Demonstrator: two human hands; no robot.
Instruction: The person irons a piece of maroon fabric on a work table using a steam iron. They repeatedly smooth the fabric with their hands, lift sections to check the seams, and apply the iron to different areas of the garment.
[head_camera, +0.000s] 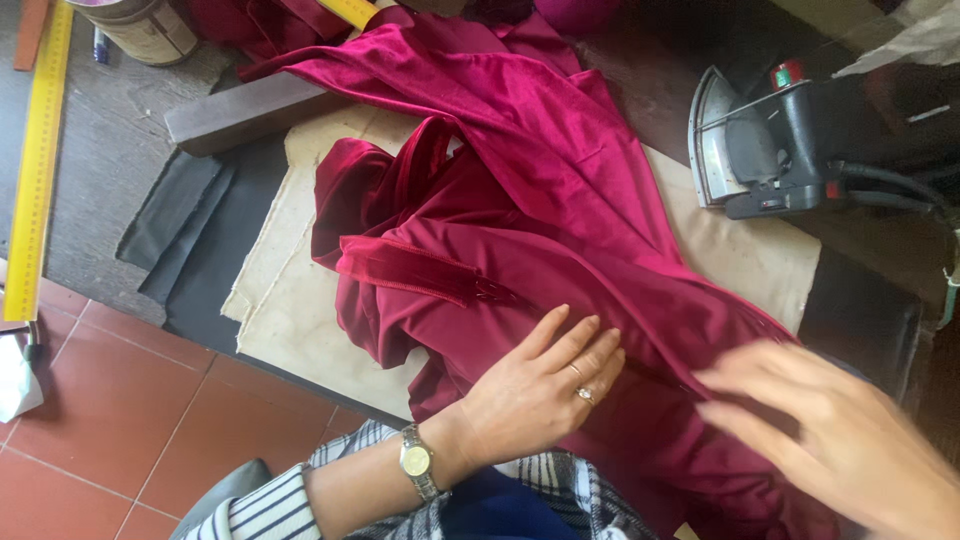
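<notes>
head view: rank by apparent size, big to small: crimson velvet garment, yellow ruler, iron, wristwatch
1. Crimson velvet garment, by far the largest.
2. Long yellow measuring ruler and grey-and-black electric iron: unsure; the ruler looks longer, the iron bulkier.
3. Gold-toned wristwatch on the left hand, smallest, though nearest the camera.
</notes>
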